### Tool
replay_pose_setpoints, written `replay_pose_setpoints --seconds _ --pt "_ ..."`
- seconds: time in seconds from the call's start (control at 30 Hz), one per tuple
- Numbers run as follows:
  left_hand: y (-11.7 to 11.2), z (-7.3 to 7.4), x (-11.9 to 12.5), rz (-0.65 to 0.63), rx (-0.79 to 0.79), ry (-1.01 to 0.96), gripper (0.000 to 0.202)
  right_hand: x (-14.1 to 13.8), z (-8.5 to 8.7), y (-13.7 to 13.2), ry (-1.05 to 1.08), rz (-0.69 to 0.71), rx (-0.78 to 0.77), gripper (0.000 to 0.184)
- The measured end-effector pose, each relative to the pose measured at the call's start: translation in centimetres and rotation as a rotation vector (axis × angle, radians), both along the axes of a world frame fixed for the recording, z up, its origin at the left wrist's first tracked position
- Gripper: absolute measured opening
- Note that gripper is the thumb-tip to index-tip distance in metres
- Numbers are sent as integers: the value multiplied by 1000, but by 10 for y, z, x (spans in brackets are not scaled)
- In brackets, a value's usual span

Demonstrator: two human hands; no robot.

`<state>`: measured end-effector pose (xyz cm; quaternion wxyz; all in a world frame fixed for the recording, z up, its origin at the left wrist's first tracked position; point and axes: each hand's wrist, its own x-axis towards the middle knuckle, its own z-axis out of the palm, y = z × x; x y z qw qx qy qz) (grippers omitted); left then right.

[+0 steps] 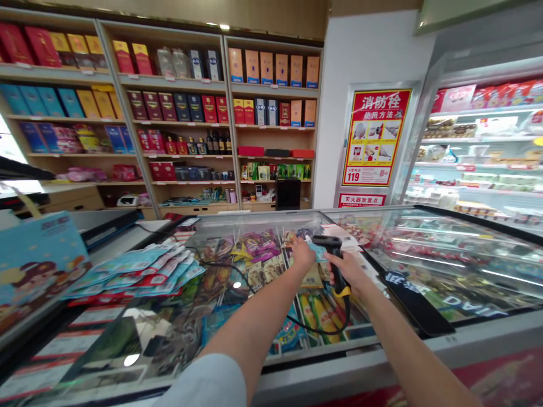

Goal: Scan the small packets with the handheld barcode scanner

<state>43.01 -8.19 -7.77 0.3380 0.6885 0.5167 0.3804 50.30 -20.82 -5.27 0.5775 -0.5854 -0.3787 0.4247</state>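
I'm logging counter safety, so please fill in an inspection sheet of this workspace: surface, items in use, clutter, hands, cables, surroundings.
Surface: glass top of a display chest; packaged goods show beneath, with light reflections.
Items in use: barcode scanner; light-blue packet beside it; overlapping packet pile to the left.
Clutter: illustrated blue box at far left; dark flat panel at right.
Hands: right hand grips the scanner; left hand appears to hold the light-blue packet.
Cables: black cable loops below the scanner and runs leftward; wear too small to tell.
Surroundings: shelves of boxed goods, fire hydrant poster, lit display case at right.
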Motion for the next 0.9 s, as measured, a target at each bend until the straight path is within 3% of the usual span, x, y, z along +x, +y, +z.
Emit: replay_pose_setpoints --seconds 0.1,0.2,0.33,0.47,0.57,0.63,0.77,0.83,0.9 --pt "6 1 -24 -4 62 21 54 -9 0 4 -6 9 -7 33" --pt "17 6 -70 -8 129 42 41 -27 2 11 23 37 7 31" --pt "37 21 -165 144 278 71 29 -68 10 29 72 85 4 27" --pt "52 50 -275 415 370 239 28 -120 19 50 69 190 -18 27" --pt "58 67 -346 558 297 398 37 -154 25 66 80 273 -10 26" --pt "61 72 -382 654 182 508 45 -170 25 75 94 295 -1 25" --pt "66 63 -420 739 14 647 51 -184 14 89 104 301 23 27" --pt "69 56 -426 715 6 664 47 -186 6 92 91 305 29 30" --pt "72 50 -426 657 59 561 43 -188 -2 90 87 304 52 31"
